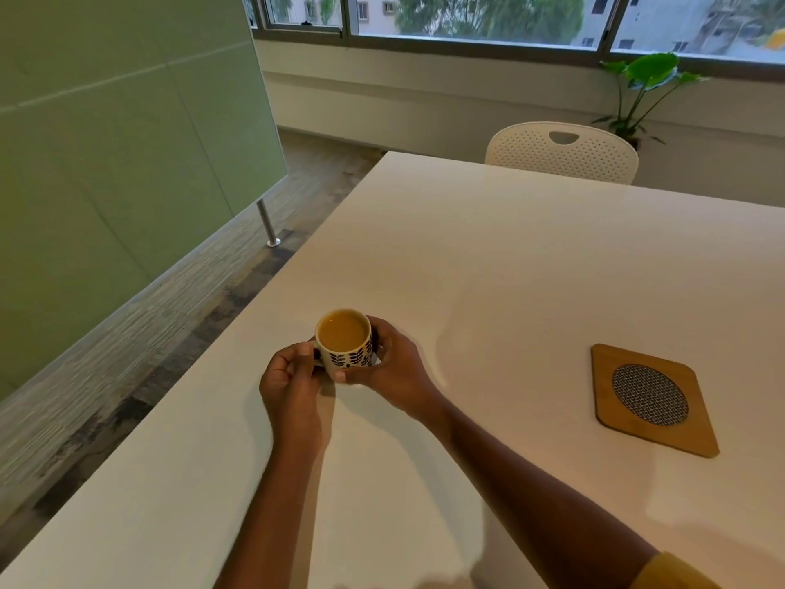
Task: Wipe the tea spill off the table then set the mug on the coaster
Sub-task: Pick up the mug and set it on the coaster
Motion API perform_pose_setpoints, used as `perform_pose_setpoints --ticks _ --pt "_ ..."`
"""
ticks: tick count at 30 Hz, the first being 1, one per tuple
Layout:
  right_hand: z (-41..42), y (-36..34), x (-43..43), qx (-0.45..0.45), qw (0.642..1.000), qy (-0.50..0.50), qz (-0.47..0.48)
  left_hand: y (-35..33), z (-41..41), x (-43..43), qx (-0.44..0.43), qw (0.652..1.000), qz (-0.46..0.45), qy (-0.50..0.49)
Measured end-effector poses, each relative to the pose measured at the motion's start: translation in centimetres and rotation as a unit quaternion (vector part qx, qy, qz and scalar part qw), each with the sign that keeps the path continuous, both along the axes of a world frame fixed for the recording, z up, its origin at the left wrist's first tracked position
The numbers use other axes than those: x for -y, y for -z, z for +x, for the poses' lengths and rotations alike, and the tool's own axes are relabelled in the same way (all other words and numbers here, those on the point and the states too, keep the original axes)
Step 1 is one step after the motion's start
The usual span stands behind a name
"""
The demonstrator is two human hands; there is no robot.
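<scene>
Both hands [293, 376] grip leaf-patterned mug [345, 340].

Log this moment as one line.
left hand: holds mug | right hand: holds mug | mug: full | coaster: bare | spill: none visible

One head-worn wide-angle view looks forward and down across a white table [488, 257], close above it, toward windows [475, 19] beyond.
</scene>
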State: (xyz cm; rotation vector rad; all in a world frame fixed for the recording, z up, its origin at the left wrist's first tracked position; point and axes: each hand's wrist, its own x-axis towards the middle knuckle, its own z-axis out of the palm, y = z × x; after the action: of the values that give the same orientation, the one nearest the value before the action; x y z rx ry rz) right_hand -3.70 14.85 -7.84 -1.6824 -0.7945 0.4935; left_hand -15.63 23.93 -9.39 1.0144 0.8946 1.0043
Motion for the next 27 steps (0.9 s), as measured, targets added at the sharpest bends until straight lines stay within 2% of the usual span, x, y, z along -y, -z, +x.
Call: perform_pose_setpoints --ticks 10,21,27 --pt "3.1 -0.8 6.5 -0.008 0.998 0.061 0.014 -1.0 3.9 4.8 0.023 0.997 -0.009 0.074" --pt "8.1 -3.1 18.6 -0.037 0.989 0.136 0.037 -3.2 11.3 14.4 0.025 0.984 0.003 0.175" --pt "10.9 -3.7 25.2 -0.031 0.982 0.185 0.033 -4.1 15.4 20.2 0.031 0.974 -0.025 0.222"
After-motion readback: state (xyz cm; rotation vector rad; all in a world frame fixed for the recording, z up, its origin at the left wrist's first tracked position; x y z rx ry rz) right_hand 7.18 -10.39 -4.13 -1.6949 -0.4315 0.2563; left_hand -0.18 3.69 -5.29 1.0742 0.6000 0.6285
